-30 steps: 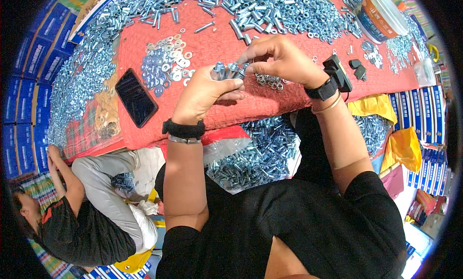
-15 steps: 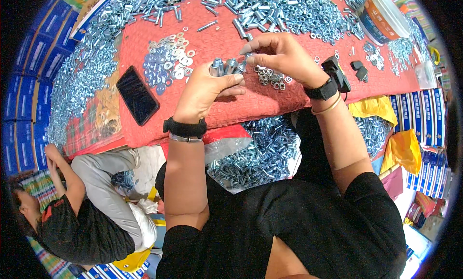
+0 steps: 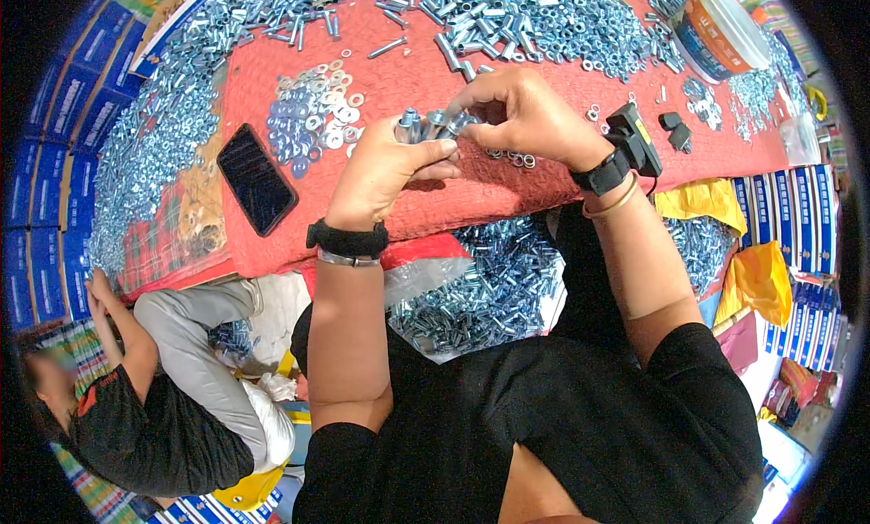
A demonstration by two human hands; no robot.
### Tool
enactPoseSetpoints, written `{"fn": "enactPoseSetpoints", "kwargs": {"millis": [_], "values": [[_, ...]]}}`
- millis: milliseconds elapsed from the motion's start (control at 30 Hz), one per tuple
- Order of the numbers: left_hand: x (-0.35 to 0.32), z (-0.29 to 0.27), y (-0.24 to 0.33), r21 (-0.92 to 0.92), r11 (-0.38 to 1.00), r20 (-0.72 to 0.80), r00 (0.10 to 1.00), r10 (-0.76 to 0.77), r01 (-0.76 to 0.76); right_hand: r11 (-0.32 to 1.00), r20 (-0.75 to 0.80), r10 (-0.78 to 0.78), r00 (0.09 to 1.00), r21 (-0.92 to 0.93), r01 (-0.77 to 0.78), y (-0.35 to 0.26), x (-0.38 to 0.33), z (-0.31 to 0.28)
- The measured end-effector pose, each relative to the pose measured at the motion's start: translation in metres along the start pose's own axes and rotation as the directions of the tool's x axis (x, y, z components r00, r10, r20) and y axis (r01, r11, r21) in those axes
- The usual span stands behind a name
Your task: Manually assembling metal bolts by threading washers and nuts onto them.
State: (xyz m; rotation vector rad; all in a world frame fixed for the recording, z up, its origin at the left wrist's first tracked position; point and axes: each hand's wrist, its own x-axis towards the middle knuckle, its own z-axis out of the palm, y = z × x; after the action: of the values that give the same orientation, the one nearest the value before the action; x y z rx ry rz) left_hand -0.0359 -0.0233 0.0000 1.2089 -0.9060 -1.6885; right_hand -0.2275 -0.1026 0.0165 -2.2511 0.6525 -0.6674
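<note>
The left hand (image 3: pixel 385 166) was curled closed around a cluster of bolts (image 3: pixel 426 124) above the red cloth (image 3: pixel 435 193). The right hand (image 3: pixel 526 116) pinched at that cluster (what it held could not be told). Loose washers (image 3: pixel 313 116) and a large bolt heap (image 3: pixel 544 21) remained, so most work appeared left.

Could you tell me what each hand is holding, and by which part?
Left hand clasps several bolts by their shanks; right hand pinches one at its top end.

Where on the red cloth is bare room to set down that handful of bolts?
Bare red cloth lies between the pile of flat silver washers and the heap of silver bolts, and right of the black phone. The far edge and left side are crowded.
</note>
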Motion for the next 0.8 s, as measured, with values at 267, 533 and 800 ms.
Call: {"fn": "enactPoseSetpoints", "kwargs": {"millis": [267,533,800], "values": [[0.001,0.000,0.000,0.012,1.000,0.017,1.000,0.014,-0.014,0.993,0.004,0.079,0.997,0.083,-0.079,0.007,-0.001,0.004],[0.004,-0.003,-0.003,0.018,1.000,0.015,1.000,-0.009,0.009,0.992,-0.022,0.117,0.993,0.051,-0.115,0.003,-0.002,0.001],[0.004,-0.007,-0.006,0.027,1.000,0.001,1.000,0.007,-0.007,0.973,0.076,0.053,0.996,-0.228,-0.035,0.016,-0.007,-0.021]]}}
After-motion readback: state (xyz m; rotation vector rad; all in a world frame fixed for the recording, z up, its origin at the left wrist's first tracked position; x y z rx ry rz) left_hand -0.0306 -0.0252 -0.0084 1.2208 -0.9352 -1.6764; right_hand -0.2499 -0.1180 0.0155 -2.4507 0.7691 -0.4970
